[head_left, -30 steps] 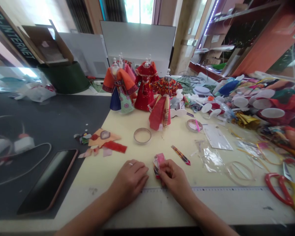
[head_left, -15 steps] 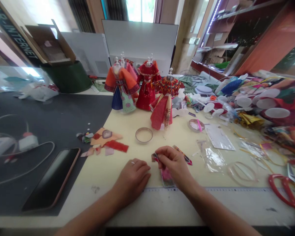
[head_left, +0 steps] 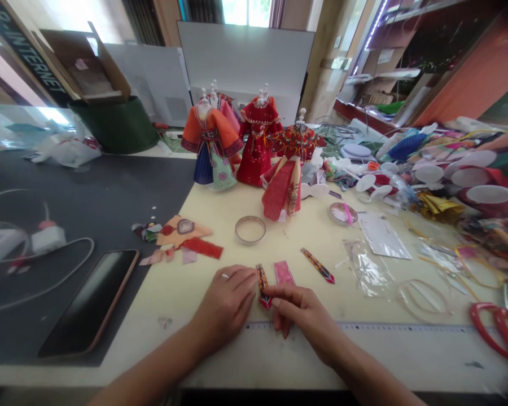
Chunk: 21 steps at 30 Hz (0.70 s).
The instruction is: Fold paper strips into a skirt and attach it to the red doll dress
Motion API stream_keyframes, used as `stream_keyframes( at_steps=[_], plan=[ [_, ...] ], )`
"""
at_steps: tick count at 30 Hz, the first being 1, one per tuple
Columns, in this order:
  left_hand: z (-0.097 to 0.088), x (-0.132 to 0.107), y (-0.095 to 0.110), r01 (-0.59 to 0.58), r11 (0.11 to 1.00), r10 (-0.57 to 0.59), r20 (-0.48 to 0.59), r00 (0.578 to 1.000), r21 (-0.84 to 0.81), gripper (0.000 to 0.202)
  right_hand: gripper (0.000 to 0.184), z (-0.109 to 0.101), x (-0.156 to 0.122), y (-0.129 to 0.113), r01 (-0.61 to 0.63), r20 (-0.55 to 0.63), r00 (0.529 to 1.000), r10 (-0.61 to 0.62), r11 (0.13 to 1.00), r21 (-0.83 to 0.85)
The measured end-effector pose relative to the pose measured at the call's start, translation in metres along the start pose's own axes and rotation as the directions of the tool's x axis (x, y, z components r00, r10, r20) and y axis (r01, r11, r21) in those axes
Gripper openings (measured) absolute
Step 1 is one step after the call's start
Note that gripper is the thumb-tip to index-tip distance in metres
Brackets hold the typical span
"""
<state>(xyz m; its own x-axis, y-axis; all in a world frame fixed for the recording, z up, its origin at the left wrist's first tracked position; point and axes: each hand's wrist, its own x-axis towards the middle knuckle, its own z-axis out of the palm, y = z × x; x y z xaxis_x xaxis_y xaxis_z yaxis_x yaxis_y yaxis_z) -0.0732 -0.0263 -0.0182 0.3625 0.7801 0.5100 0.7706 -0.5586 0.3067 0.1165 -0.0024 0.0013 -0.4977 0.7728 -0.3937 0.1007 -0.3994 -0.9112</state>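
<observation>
Desk [head_left: 245,369] carries it all; ruler [head_left: 376,327] runs along its near edge. Your left hand [head_left: 226,301] rests palm down by that edge, fingers bent and together; can't tell if they hold anything underneath. Your right hand [head_left: 302,310] is just right of it, index stretched out, thumb slightly apart, nothing pinched. Pink piece [head_left: 284,272] lies beyond, partly hidden by the right hand. Outer patterned strip [head_left: 318,265] sits farther toward the right edge. Inner patterned strip [head_left: 262,279] lies flat between your hands, red tip toward the near edge, left fingertips just beside it, right index fingertip over its near end.
</observation>
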Motion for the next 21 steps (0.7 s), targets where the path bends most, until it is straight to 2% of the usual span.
stream_keyframes(
  at_steps=[3,10,12,14,16,17,18,19,20,21],
  plan=[
    [0.003,0.001,0.004,-0.054,0.998,0.053,0.056,0.997,0.027,0.030,0.035,0.000,-0.002,0.001,0.011,0.007,1.000,-0.011,1.000,-0.015],
    [0.005,0.003,0.009,-0.063,0.997,0.055,0.136,0.989,0.052,0.022,0.037,-0.002,-0.003,0.006,0.064,0.069,0.996,-0.060,0.996,-0.058],
    [0.006,0.002,0.008,-0.059,0.997,0.051,0.146,0.988,0.052,0.022,0.039,-0.004,-0.010,0.005,0.102,0.081,0.992,-0.091,0.985,-0.137],
    [0.008,0.000,0.007,-0.061,0.997,0.054,0.148,0.987,0.047,0.024,0.037,-0.010,-0.018,0.004,0.183,0.070,0.983,-0.169,0.931,-0.317],
    [0.010,-0.001,0.006,-0.063,0.998,0.057,0.146,0.988,0.032,0.025,0.029,-0.024,-0.025,0.003,0.294,0.043,0.944,-0.327,0.777,-0.557],
    [0.010,-0.001,0.005,-0.062,0.998,0.057,0.143,0.988,0.025,0.026,0.026,-0.034,-0.027,0.002,0.343,0.036,0.901,-0.433,0.658,-0.670],
    [0.011,-0.002,0.005,-0.060,0.998,0.057,0.141,0.988,0.020,0.026,0.023,-0.045,-0.027,0.001,0.371,0.032,0.838,-0.545,0.524,-0.767],
    [0.011,-0.002,0.005,-0.061,0.998,0.057,0.144,0.988,0.018,0.027,0.022,-0.056,-0.025,0.001,0.370,0.043,0.765,-0.643,0.384,-0.846],
    [0.011,-0.002,0.005,-0.061,0.998,0.058,0.149,0.987,0.019,0.027,0.023,-0.067,-0.023,0.001,0.333,0.059,0.715,-0.696,0.266,-0.905],
    [0.011,-0.002,0.005,-0.064,0.998,0.060,0.156,0.986,0.020,0.028,0.023,-0.076,-0.019,0.001,0.279,0.070,0.701,-0.710,0.182,-0.943]
  ],
)
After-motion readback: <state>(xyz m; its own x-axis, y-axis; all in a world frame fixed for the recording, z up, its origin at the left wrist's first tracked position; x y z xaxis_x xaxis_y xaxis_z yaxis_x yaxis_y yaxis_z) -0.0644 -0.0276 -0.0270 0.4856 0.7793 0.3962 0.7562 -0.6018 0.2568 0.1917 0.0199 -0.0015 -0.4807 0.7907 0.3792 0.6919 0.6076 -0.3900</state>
